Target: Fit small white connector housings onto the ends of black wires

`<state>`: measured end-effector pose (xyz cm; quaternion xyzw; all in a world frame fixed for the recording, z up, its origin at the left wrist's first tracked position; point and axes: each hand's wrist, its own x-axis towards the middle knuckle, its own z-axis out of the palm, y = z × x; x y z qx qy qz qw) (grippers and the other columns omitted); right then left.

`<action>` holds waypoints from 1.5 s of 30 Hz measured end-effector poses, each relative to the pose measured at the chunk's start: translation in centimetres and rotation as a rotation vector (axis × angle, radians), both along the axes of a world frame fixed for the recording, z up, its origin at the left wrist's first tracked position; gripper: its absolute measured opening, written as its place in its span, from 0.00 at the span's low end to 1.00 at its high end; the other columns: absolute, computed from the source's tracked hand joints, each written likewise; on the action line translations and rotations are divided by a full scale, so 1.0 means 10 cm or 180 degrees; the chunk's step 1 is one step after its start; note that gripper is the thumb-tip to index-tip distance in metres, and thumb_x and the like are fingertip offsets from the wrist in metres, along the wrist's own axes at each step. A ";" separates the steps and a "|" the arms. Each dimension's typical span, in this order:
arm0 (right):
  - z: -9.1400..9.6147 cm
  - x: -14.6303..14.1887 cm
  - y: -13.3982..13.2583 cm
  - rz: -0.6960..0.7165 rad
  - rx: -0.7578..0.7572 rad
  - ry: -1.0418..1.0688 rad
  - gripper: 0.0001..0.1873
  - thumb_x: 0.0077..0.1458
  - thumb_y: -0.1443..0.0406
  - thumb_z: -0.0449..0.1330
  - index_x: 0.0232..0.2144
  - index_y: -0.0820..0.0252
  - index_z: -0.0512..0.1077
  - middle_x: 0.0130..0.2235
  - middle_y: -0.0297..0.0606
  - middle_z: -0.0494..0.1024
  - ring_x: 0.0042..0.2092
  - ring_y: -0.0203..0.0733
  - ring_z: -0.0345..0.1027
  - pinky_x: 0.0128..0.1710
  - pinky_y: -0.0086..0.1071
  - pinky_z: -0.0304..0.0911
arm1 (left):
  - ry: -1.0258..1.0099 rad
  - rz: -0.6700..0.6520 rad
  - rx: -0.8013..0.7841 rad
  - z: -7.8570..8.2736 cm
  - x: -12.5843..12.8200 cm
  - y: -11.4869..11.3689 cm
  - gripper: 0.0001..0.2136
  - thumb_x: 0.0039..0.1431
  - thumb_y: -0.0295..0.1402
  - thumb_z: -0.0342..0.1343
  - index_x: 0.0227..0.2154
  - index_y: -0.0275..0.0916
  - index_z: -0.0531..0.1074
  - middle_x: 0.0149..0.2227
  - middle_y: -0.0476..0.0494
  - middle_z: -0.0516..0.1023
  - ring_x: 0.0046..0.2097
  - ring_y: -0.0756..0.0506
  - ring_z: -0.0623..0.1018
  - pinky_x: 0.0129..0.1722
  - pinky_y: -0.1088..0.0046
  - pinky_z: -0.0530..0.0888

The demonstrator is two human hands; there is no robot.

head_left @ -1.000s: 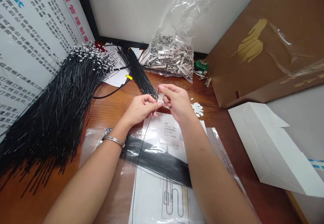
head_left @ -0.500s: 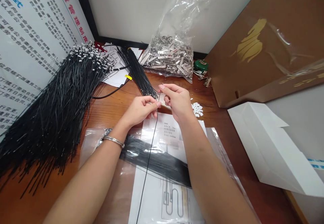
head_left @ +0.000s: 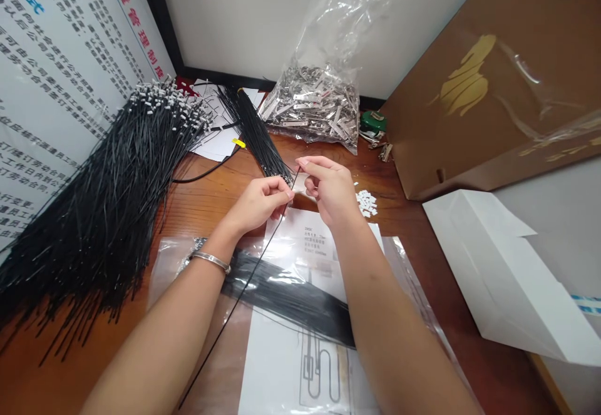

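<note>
- I am pinching a single black wire (head_left: 233, 305) between the thumb and forefinger of my left hand (head_left: 256, 205), fingers clenched on it just below its upper end.
- My right hand (head_left: 331, 189) is meeting it at 3 o'clock, almost touching, with fingers closing on the wire's top tip. I cannot tell whether a small part is sitting between them.
- The wire's long axis is running from that tip at 1 o'clock down to 7 o'clock, passing under my left hand and trailing off beside my left forearm. The free tail is lying nearer my left arm, and the working end is sitting between both sets of fingers.
- A little pile of white plastic pieces (head_left: 366, 202) is lying on the desk (head_left: 197, 199) just beside my right hand, at 3 o'clock.
- A tied bundle of black wires (head_left: 256, 130) is pointing at my hands from 11 o'clock, its near end close to my left fingers.
- A clear plastic bag (head_left: 314, 105) at 12 o'clock is holding flat metal clips.
- A clear sleeve (head_left: 164, 258) under my forearms is holding another bunch of black wires, with a printed sheet (head_left: 277, 371) lying beneath it.
- A large heap of black wires with white ends (head_left: 107, 202) is spreading across the desk at 9 o'clock, well apart from my hands.
- A brown cardboard box (head_left: 493, 89) is leaning at 2 o'clock, with a white carton (head_left: 507, 277) lying below it at 4 o'clock.
</note>
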<state>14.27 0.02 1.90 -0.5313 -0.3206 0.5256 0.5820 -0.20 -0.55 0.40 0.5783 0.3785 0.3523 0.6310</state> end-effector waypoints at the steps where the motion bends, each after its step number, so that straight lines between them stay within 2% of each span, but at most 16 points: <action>1: -0.01 0.00 0.00 0.0041 -0.0011 0.0026 0.07 0.38 0.66 0.66 0.25 0.62 0.76 0.27 0.33 0.75 0.19 0.24 0.50 0.17 0.25 0.39 | -0.0008 0.0009 -0.0032 0.01 0.00 0.00 0.07 0.52 0.28 0.56 0.21 0.37 0.66 0.17 0.52 0.68 0.20 0.54 0.67 0.21 0.78 0.63; 6: -0.02 -0.04 -0.03 0.0345 -0.0091 0.0054 0.11 0.36 0.64 0.68 0.27 0.62 0.77 0.27 0.33 0.74 0.20 0.24 0.50 0.17 0.25 0.39 | -0.0166 0.0350 -0.0352 0.07 0.04 0.00 0.07 0.57 0.29 0.55 0.24 0.35 0.68 0.21 0.50 0.73 0.20 0.54 0.70 0.22 0.78 0.67; 9: -0.01 -0.06 -0.03 0.0658 -0.0238 -0.0021 0.13 0.36 0.62 0.68 0.27 0.63 0.77 0.22 0.31 0.70 0.20 0.26 0.52 0.18 0.26 0.42 | -0.0281 0.0519 -0.0511 0.10 0.07 0.00 0.06 0.59 0.27 0.54 0.26 0.33 0.71 0.24 0.48 0.76 0.20 0.55 0.71 0.22 0.79 0.68; 11: -0.03 -0.03 -0.02 0.0690 -0.0242 -0.0262 0.13 0.39 0.60 0.67 0.28 0.63 0.78 0.23 0.33 0.71 0.21 0.29 0.55 0.19 0.27 0.46 | -0.0335 0.0585 -0.0526 0.10 0.08 0.00 0.07 0.59 0.26 0.54 0.26 0.33 0.70 0.23 0.48 0.76 0.19 0.55 0.71 0.21 0.79 0.67; 13: -0.05 0.05 0.00 0.0170 -0.0156 -0.0910 0.13 0.45 0.58 0.64 0.31 0.61 0.78 0.29 0.37 0.76 0.24 0.32 0.60 0.23 0.29 0.53 | -0.0383 0.0681 -0.0562 0.09 0.08 0.01 0.06 0.59 0.26 0.55 0.26 0.33 0.71 0.22 0.49 0.75 0.19 0.55 0.70 0.21 0.80 0.67; 15: -0.07 0.18 0.00 -0.0810 -0.0105 -0.2072 0.11 0.49 0.62 0.60 0.33 0.62 0.79 0.34 0.42 0.79 0.33 0.40 0.69 0.34 0.34 0.62 | -0.0407 0.0774 -0.0623 0.08 0.08 0.01 0.04 0.58 0.27 0.57 0.29 0.33 0.71 0.20 0.49 0.75 0.18 0.55 0.70 0.20 0.80 0.67; 16: -0.07 0.25 0.00 -0.1104 -0.0272 -0.2660 0.12 0.50 0.64 0.58 0.35 0.61 0.79 0.35 0.44 0.80 0.37 0.45 0.71 0.39 0.37 0.63 | -0.0410 0.0805 -0.0644 0.08 0.07 0.01 0.03 0.58 0.27 0.57 0.30 0.33 0.72 0.20 0.50 0.75 0.18 0.55 0.70 0.20 0.80 0.67; 18: -0.08 0.36 -0.01 -0.1230 -0.0673 -0.3307 0.16 0.52 0.66 0.55 0.41 0.60 0.79 0.39 0.47 0.81 0.43 0.52 0.71 0.45 0.43 0.63 | -0.0426 0.0847 -0.0632 0.08 0.06 0.01 0.03 0.57 0.27 0.58 0.32 0.33 0.72 0.19 0.50 0.74 0.17 0.55 0.70 0.19 0.80 0.66; 23: -0.10 0.43 -0.01 -0.0736 -0.1247 -0.3725 0.18 0.51 0.65 0.58 0.44 0.57 0.79 0.45 0.48 0.79 0.49 0.57 0.71 0.50 0.50 0.62 | -0.0599 0.0964 -0.0375 0.10 0.04 0.00 0.06 0.59 0.31 0.56 0.32 0.33 0.73 0.18 0.51 0.73 0.18 0.54 0.70 0.19 0.79 0.66; 30: -0.11 0.43 0.01 -0.0590 -0.1303 -0.3685 0.09 0.47 0.68 0.60 0.31 0.57 0.79 0.39 0.49 0.80 0.45 0.57 0.71 0.49 0.51 0.62 | -0.0595 0.1015 -0.0305 0.09 0.04 0.00 0.06 0.58 0.32 0.58 0.29 0.34 0.73 0.18 0.52 0.72 0.18 0.54 0.70 0.19 0.79 0.67; 32: -0.10 0.43 0.00 -0.0626 -0.1233 -0.3723 0.10 0.48 0.66 0.59 0.33 0.57 0.79 0.41 0.48 0.80 0.46 0.57 0.71 0.49 0.50 0.62 | -0.0593 0.1020 -0.0312 0.09 0.04 0.01 0.06 0.58 0.32 0.58 0.29 0.34 0.73 0.17 0.52 0.72 0.18 0.54 0.70 0.19 0.79 0.67; 35: -0.10 0.44 0.02 -0.0598 -0.0876 -0.3956 0.16 0.55 0.62 0.55 0.42 0.57 0.78 0.47 0.47 0.79 0.52 0.58 0.68 0.52 0.52 0.58 | -0.0603 0.1030 -0.0324 0.08 0.04 0.01 0.06 0.57 0.32 0.58 0.29 0.35 0.73 0.17 0.52 0.71 0.18 0.54 0.69 0.19 0.80 0.66; 37: -0.12 0.46 0.07 -0.0337 -0.0517 -0.4133 0.20 0.59 0.62 0.50 0.50 0.57 0.74 0.55 0.47 0.75 0.57 0.57 0.64 0.56 0.55 0.54 | -0.0604 0.1016 -0.0334 0.08 0.04 0.02 0.06 0.57 0.32 0.58 0.29 0.35 0.73 0.17 0.51 0.72 0.18 0.54 0.70 0.19 0.80 0.66; 40: -0.17 0.46 0.17 0.0313 -0.0176 -0.4294 0.24 0.61 0.64 0.46 0.58 0.57 0.66 0.66 0.43 0.61 0.67 0.54 0.51 0.62 0.59 0.45 | -0.0601 0.1001 -0.0323 0.07 0.04 0.02 0.06 0.57 0.32 0.58 0.28 0.34 0.73 0.17 0.51 0.72 0.18 0.54 0.70 0.19 0.80 0.66; 43: -0.23 0.42 0.21 0.0857 -0.0271 -0.4446 0.24 0.62 0.66 0.44 0.57 0.54 0.67 0.67 0.39 0.59 0.69 0.53 0.46 0.63 0.66 0.39 | -0.0621 0.1003 -0.0309 0.08 0.03 0.02 0.05 0.58 0.30 0.56 0.28 0.34 0.73 0.17 0.51 0.72 0.18 0.54 0.69 0.18 0.80 0.66; 45: -0.25 0.37 0.16 0.0907 -0.0234 -0.4592 0.23 0.62 0.68 0.43 0.54 0.53 0.69 0.66 0.38 0.62 0.68 0.53 0.49 0.62 0.69 0.37 | -0.0622 0.1002 -0.0312 0.09 0.04 0.02 0.05 0.58 0.29 0.56 0.28 0.34 0.74 0.16 0.51 0.72 0.18 0.54 0.69 0.18 0.80 0.66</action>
